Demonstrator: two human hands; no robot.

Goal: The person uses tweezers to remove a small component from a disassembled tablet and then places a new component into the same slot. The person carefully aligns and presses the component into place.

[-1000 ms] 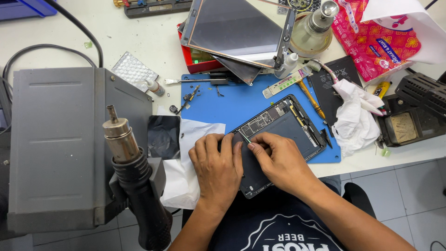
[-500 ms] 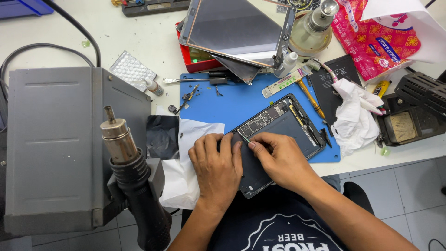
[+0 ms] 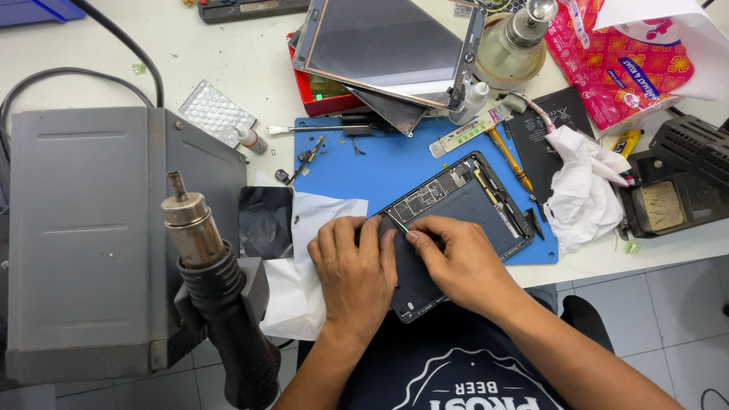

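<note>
An opened tablet with its dark inner parts and circuit board exposed lies tilted on a blue work mat, its near end hanging over the table edge. My left hand lies flat on the tablet's left edge and holds it down. My right hand pinches a thin pointed tool whose tip touches the tablet's inside near the left edge, between my two hands.
A hot-air gun stands in its holder on a grey station at the left. White paper lies under my left hand. Behind the mat lean detached screens. A crumpled white cloth, a screwdriver, a soldering stand and a pink packet sit to the right.
</note>
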